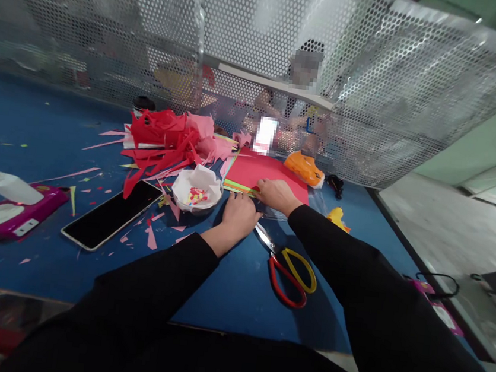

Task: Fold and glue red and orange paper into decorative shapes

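Note:
A stack of coloured paper point(262, 173), red on top with green, yellow and orange edges, lies in front of me. My right hand point(277, 194) has its fingers curled at the near edge of the stack, pinching paper there. Just left of it and nearer to me, my left hand point(239, 216) rests on the table, fingers stretched towards the stack's edge and thumb apart. Scissors point(281, 264) with one red and one yellow handle lie below the hands, their tips close to my left thumb. A bowl lined with white paper point(198, 186) holds small red and yellow bits.
Red and pink paper scraps point(164, 137) pile up at the back left. A black phone point(112, 215) and a purple power strip point(16, 210) lie left. An orange crumpled packet point(304, 168) sits right of the stack. Behind a perforated screen point(266, 27) is another person.

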`<state>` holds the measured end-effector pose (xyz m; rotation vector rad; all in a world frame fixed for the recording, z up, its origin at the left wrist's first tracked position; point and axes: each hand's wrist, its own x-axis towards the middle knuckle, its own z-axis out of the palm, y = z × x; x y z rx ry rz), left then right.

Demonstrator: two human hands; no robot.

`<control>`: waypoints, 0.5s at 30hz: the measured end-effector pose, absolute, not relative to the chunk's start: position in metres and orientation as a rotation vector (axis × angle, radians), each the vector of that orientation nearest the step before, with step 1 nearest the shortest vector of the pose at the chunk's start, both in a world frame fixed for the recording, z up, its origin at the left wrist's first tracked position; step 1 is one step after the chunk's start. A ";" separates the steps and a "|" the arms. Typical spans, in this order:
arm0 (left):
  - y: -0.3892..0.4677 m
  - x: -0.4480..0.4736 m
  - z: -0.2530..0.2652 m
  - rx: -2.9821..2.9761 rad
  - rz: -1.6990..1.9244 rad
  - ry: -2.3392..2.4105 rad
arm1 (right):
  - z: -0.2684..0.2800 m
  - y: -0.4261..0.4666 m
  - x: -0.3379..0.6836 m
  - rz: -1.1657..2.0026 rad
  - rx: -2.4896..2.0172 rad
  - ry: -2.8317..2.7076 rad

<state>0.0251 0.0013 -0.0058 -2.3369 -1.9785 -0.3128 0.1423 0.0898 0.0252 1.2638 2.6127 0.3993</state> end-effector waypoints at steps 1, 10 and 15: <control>0.001 0.025 -0.006 -2.339 -0.314 -1.980 | 0.026 0.090 0.142 0.401 1.259 2.614; 0.002 0.025 -0.007 -2.349 -0.365 -2.035 | 0.025 0.087 0.134 0.383 1.169 2.612; 0.001 0.024 -0.007 -2.375 -0.423 -2.054 | 0.020 0.082 0.131 0.407 1.218 2.613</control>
